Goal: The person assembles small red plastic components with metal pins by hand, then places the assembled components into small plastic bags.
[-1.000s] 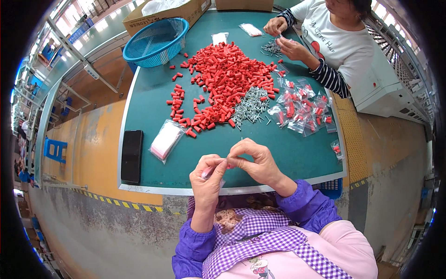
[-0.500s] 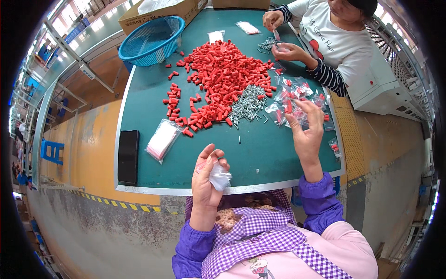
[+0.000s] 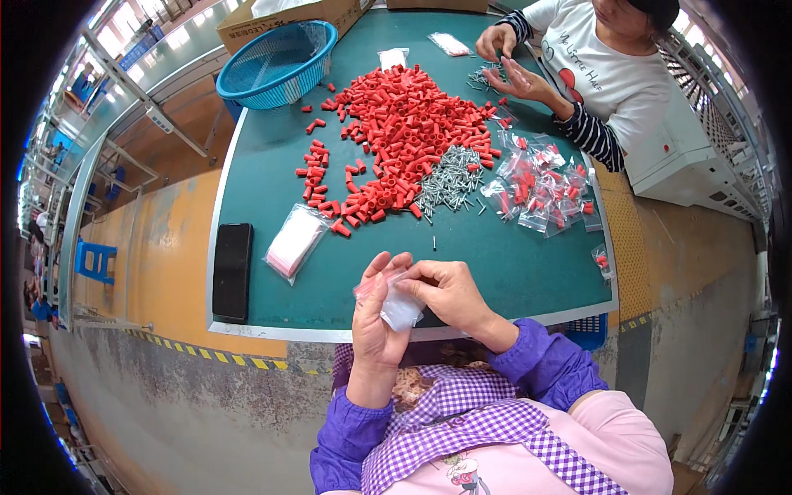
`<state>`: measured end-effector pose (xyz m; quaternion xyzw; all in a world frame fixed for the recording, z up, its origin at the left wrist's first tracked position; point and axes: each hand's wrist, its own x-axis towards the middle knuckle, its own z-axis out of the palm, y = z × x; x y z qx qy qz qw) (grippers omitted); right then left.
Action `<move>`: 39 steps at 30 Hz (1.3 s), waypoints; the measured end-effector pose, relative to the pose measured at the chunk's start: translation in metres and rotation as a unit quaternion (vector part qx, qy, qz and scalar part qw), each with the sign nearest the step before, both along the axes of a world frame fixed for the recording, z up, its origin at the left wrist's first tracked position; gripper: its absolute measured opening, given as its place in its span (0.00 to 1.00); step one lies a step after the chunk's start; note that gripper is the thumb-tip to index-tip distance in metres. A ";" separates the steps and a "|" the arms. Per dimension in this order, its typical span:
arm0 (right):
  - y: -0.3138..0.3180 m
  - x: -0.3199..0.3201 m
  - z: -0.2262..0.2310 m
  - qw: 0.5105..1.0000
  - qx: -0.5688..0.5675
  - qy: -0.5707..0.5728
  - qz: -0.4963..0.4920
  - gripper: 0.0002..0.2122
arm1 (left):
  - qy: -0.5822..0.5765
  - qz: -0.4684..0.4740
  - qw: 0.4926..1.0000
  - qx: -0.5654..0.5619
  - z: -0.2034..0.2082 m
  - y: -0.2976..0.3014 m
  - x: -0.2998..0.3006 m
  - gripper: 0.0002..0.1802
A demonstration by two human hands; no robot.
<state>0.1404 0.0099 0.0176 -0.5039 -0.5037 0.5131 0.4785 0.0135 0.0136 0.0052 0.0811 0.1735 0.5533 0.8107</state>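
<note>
My left hand (image 3: 373, 318) and my right hand (image 3: 450, 293) hold one small clear plastic bag (image 3: 399, 304) between them, just above the near edge of the green table (image 3: 495, 264). The right fingers pinch the bag's top; the left palm backs it. Farther out lies a large pile of red plastic caps (image 3: 404, 136), with a heap of grey screws (image 3: 450, 181) beside it. To its right sit several filled clear bags with red pieces (image 3: 540, 186). A stack of flat unfilled bags (image 3: 293, 239) lies to the left of my hands.
A black phone (image 3: 232, 271) lies at the table's near left. A blue plastic basket (image 3: 278, 51) and a cardboard box (image 3: 289, 12) stand at the far left. Another person (image 3: 594, 58) works at the far right, hands (image 3: 516, 74) over screws.
My right hand has come back from the filled bags on the right and joined the left hand on a clear bag. The left hand has stayed near the table's edge.
</note>
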 end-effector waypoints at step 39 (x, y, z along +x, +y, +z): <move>0.088 0.049 -0.022 0.810 0.098 -0.573 -0.078 0.06 | 0.362 0.069 0.929 0.027 -0.007 -0.003 -0.010 0.07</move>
